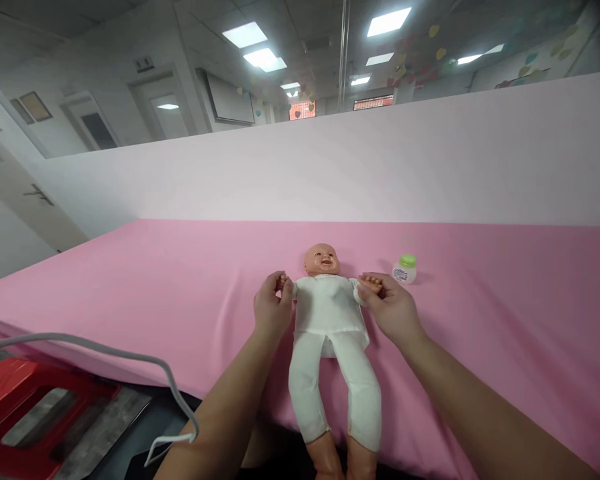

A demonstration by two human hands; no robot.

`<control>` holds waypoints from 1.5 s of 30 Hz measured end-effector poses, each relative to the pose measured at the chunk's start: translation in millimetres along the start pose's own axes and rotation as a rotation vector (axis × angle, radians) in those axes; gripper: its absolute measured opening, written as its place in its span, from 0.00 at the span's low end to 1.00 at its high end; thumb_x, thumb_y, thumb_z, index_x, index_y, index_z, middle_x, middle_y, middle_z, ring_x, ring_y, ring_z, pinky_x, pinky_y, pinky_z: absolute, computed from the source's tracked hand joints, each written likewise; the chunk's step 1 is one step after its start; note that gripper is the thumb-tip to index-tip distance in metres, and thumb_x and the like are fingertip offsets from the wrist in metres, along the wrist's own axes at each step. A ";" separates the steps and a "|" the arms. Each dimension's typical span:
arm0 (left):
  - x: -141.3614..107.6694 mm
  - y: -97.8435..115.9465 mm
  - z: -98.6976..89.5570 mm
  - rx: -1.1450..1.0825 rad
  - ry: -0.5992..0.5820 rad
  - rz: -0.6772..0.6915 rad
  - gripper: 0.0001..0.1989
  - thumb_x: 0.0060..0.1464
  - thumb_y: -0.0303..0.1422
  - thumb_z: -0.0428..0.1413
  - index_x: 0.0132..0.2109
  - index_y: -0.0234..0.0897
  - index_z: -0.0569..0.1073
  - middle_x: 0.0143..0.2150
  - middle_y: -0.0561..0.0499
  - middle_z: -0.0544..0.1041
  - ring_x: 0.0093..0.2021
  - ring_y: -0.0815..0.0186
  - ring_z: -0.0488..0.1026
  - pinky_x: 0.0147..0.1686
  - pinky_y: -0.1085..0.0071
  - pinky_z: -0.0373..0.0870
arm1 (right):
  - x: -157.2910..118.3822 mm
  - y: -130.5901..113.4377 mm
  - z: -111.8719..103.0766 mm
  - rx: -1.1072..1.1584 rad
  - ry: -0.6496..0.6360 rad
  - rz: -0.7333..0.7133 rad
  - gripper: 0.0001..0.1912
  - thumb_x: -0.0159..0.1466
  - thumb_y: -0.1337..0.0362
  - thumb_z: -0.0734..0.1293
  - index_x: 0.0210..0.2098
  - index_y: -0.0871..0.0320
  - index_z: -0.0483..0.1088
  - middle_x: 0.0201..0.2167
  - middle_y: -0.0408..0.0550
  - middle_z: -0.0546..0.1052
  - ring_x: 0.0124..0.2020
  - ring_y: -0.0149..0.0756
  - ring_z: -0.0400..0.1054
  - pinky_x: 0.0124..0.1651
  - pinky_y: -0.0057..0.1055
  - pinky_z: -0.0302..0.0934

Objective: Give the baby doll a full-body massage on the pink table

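Observation:
A baby doll (331,307) in a white top and white trousers lies on its back on the pink sheet (180,287). Its head points away from me, and its bare feet reach the near edge. My left hand (273,303) is closed round the doll's hand on the left side. On the other side, my right hand (393,305) grips the doll's other hand, whose small fingers show between my thumb and fingers. Both doll arms are held out a little from its body. Just beyond my right hand stands a small clear jar (405,269) with a green lid.
A white wall (330,167) with glass above it runs along the far side of the bed. Down at the left are a red plastic stool (35,413) and a grey cable (110,350) crossing near my left forearm. A door (30,200) is at the far left.

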State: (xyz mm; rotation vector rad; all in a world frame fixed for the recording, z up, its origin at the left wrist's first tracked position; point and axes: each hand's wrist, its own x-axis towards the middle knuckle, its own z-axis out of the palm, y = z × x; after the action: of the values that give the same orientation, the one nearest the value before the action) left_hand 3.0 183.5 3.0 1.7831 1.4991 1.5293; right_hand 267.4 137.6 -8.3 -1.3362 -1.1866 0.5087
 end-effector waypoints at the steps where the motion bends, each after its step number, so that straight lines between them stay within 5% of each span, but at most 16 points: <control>1: -3.9 3.0 2.5 0.072 -0.042 0.082 0.13 0.65 0.38 0.57 0.54 0.43 0.77 0.45 0.48 0.83 0.43 0.61 0.80 0.45 0.64 0.75 | -5.1 -1.8 4.8 -0.030 -0.069 -0.038 0.18 0.63 0.54 0.73 0.50 0.51 0.79 0.47 0.48 0.84 0.47 0.45 0.79 0.54 0.44 0.73; 8: -21.8 9.5 12.7 0.355 -0.294 0.490 0.18 0.65 0.36 0.57 0.60 0.43 0.75 0.54 0.46 0.83 0.52 0.58 0.81 0.52 0.62 0.77 | -18.0 -8.2 16.5 -0.348 -0.402 -0.399 0.15 0.70 0.61 0.66 0.53 0.48 0.80 0.51 0.45 0.83 0.51 0.43 0.78 0.56 0.43 0.72; 14: -23.4 10.0 15.7 0.287 -0.447 0.510 0.17 0.66 0.35 0.56 0.59 0.46 0.77 0.59 0.47 0.81 0.61 0.55 0.77 0.62 0.58 0.72 | -18.8 -13.6 17.4 -0.412 -0.469 -0.510 0.17 0.70 0.65 0.63 0.53 0.48 0.79 0.51 0.45 0.83 0.52 0.44 0.78 0.54 0.46 0.73; 18: -17.3 5.5 12.3 0.206 -0.338 0.360 0.17 0.63 0.36 0.58 0.58 0.46 0.79 0.54 0.45 0.83 0.54 0.53 0.80 0.55 0.58 0.74 | -14.8 -6.9 13.2 -0.271 -0.346 -0.360 0.14 0.69 0.59 0.67 0.52 0.46 0.80 0.49 0.45 0.84 0.49 0.44 0.79 0.55 0.45 0.73; 21: -6.6 -2.0 5.1 0.045 -0.174 0.126 0.14 0.62 0.37 0.60 0.54 0.43 0.80 0.45 0.47 0.84 0.43 0.57 0.81 0.48 0.62 0.75 | -4.6 2.3 -1.1 -0.120 -0.098 -0.146 0.16 0.65 0.54 0.72 0.51 0.48 0.81 0.46 0.45 0.85 0.45 0.43 0.79 0.55 0.43 0.73; 26: 18.1 -25.5 -11.4 -0.306 0.120 -0.238 0.14 0.62 0.42 0.59 0.49 0.39 0.78 0.45 0.46 0.82 0.44 0.60 0.78 0.45 0.65 0.76 | 21.9 28.1 -30.1 0.089 0.221 0.121 0.17 0.62 0.51 0.75 0.47 0.52 0.81 0.48 0.48 0.83 0.51 0.43 0.76 0.58 0.42 0.70; 33: 42.4 -65.6 -19.1 -0.489 0.326 -0.814 0.03 0.53 0.30 0.58 0.36 0.37 0.73 0.31 0.50 0.75 0.32 0.62 0.76 0.38 0.61 0.79 | 47.5 75.7 -42.1 0.531 0.389 0.563 0.08 0.61 0.65 0.75 0.38 0.56 0.74 0.39 0.46 0.79 0.40 0.37 0.77 0.45 0.34 0.78; 39: 46.6 -79.7 -17.3 -0.541 0.309 -0.867 0.03 0.47 0.26 0.56 0.31 0.37 0.72 0.29 0.49 0.75 0.32 0.61 0.77 0.37 0.62 0.80 | 55.7 87.9 -47.4 0.528 0.412 0.704 0.06 0.64 0.71 0.70 0.36 0.54 0.71 0.36 0.46 0.74 0.37 0.38 0.76 0.46 0.40 0.80; 45: 41.7 -64.5 -18.7 -0.534 0.314 -0.774 0.02 0.51 0.30 0.57 0.32 0.37 0.73 0.28 0.52 0.73 0.30 0.65 0.74 0.38 0.63 0.78 | 51.2 66.4 -43.8 0.548 0.382 0.599 0.06 0.64 0.67 0.72 0.38 0.54 0.71 0.40 0.47 0.77 0.42 0.39 0.77 0.49 0.39 0.78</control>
State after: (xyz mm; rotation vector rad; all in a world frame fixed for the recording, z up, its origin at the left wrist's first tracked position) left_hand -50.0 237.1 -21.1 0.5740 1.4621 1.5912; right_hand 346.4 176.7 -42.4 -1.2120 -0.2771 0.8833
